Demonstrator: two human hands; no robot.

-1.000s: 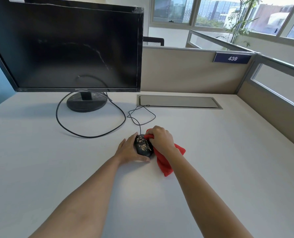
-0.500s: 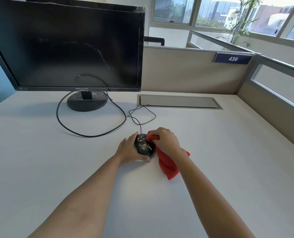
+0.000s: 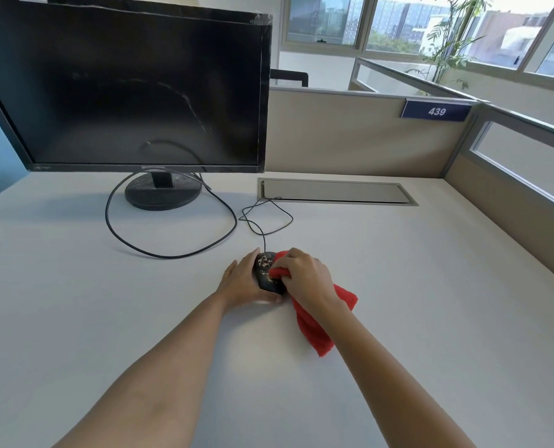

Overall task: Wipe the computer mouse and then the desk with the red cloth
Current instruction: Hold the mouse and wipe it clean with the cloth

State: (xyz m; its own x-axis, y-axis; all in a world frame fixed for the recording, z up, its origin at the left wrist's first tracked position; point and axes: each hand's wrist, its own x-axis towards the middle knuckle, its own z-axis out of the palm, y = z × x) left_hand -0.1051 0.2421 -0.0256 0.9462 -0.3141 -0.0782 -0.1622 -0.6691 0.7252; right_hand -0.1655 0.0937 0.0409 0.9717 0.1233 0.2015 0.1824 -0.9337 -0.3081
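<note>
White desk (image 3: 430, 318): the left hand (image 3: 241, 281) cups the light, slippery mouse (image 3: 266, 274) by its side. The right hand (image 3: 304, 276) pinches the soft red cloth (image 3: 317, 328), bunched against the mouse's top.

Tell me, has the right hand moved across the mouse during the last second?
Yes. The right hand with the red cloth slid back toward the person, away from the monitor base, along the mouse.
</note>
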